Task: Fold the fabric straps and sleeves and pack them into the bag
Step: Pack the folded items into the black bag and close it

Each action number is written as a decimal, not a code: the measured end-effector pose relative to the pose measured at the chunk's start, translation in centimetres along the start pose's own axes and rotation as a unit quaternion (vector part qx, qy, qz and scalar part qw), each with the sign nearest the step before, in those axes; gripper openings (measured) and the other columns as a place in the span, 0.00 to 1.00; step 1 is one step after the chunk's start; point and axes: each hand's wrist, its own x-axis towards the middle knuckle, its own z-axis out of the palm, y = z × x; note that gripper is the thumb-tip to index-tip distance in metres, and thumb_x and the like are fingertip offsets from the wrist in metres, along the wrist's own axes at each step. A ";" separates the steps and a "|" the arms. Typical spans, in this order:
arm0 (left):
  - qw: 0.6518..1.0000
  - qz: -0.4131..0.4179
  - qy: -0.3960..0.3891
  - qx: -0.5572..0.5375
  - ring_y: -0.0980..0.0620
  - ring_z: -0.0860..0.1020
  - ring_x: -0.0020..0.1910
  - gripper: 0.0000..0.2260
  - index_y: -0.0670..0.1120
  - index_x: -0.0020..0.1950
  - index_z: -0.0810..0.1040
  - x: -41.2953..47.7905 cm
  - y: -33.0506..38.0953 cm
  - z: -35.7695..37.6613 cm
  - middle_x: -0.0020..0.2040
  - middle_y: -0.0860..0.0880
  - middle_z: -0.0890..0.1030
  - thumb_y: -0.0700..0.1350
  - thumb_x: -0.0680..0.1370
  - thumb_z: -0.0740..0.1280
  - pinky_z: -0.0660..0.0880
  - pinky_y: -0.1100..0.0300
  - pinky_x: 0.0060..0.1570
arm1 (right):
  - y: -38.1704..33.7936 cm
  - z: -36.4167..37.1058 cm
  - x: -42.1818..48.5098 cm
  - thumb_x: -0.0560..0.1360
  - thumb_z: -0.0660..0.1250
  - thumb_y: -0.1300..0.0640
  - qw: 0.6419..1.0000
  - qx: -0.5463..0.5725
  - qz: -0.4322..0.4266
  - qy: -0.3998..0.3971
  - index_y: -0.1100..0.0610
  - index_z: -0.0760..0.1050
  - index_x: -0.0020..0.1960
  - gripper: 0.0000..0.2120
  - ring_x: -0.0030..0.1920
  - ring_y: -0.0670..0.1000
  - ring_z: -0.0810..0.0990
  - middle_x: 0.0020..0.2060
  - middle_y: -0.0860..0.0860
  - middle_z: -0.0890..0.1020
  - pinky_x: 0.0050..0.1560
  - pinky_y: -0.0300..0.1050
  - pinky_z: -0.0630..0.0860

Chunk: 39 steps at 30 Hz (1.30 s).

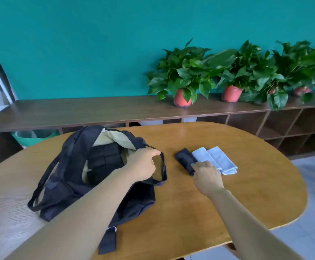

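Nearest, a loose strap end (107,241) of the bag is trailing toward the near edge of the wooden table (190,212). Further in, the right hand (206,175) is curling its fingers over the near end of the dark folded piece (184,156), seemingly gripping it. Two light folded pieces (205,155) are lying just beside it on the right, touching each other. To the left, the left hand (143,164) is pinching the rim of the black bag (74,184), holding its mouth open, with the pale lining showing. Folding looks finished and packing is under way. The next move is likely calling for lifting the dark piece leftward into the opening without it unfolding. Beyond, potted plants (183,76) are standing on a long shelf (96,111).
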 end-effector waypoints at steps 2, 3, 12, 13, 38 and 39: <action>1.000 0.002 -0.006 0.017 0.46 0.67 0.70 0.26 0.54 0.74 0.66 0.9 1.0 1.4 0.72 0.49 0.69 0.35 0.79 0.55 0.68 0.50 0.67 | 0.7 0.9 0.9 0.76 0.55 0.62 1.000 -0.011 -0.010 -0.001 0.55 0.70 0.54 0.09 0.55 0.54 0.70 0.51 0.50 0.75 0.44 0.43 0.60; 1.000 0.002 -0.007 0.025 0.46 0.66 0.71 0.26 0.54 0.74 0.66 1.2 1.4 2.0 0.73 0.49 0.68 0.35 0.79 0.55 0.67 0.50 0.67 | 0.9 1.3 1.4 0.77 0.55 0.61 1.000 -0.008 -0.010 -0.005 0.55 0.69 0.58 0.11 0.56 0.55 0.70 0.54 0.51 0.75 0.45 0.43 0.61; 0.999 -0.013 -0.045 0.005 0.47 0.68 0.70 0.22 0.50 0.75 0.65 2.1 2.5 4.5 0.72 0.48 0.69 0.36 0.81 0.55 0.68 0.56 0.66 | 1.5 2.7 0.8 0.76 0.57 0.66 0.995 0.054 -0.062 -0.056 0.52 0.72 0.64 0.20 0.58 0.53 0.72 0.60 0.50 0.74 0.50 0.40 0.66; 0.999 -0.015 -0.046 -0.002 0.47 0.69 0.69 0.21 0.49 0.75 0.65 2.1 2.5 5.0 0.72 0.48 0.69 0.37 0.81 0.55 0.69 0.56 0.64 | 1.8 2.7 -0.2 0.75 0.58 0.67 0.993 0.082 -0.073 -0.054 0.53 0.73 0.62 0.19 0.57 0.53 0.73 0.59 0.50 0.75 0.48 0.38 0.64; 0.987 -0.138 -0.067 0.039 0.47 0.77 0.49 0.10 0.45 0.57 0.72 0.7 4.6 11.1 0.52 0.47 0.76 0.43 0.76 0.66 0.77 0.56 0.45 | 2.2 0.7 -2.8 0.74 0.60 0.57 0.931 0.120 0.296 -0.177 0.52 0.72 0.46 0.02 0.62 0.52 0.64 0.39 0.47 0.72 0.55 0.49 0.61; 0.989 -0.136 -0.056 0.025 0.47 0.77 0.48 0.11 0.46 0.57 0.72 0.4 4.6 11.1 0.52 0.48 0.76 0.43 0.75 0.67 0.77 0.56 0.45 | 2.1 0.5 -3.0 0.74 0.60 0.57 0.936 0.112 0.289 -0.167 0.52 0.70 0.44 0.02 0.61 0.51 0.64 0.38 0.47 0.71 0.56 0.49 0.61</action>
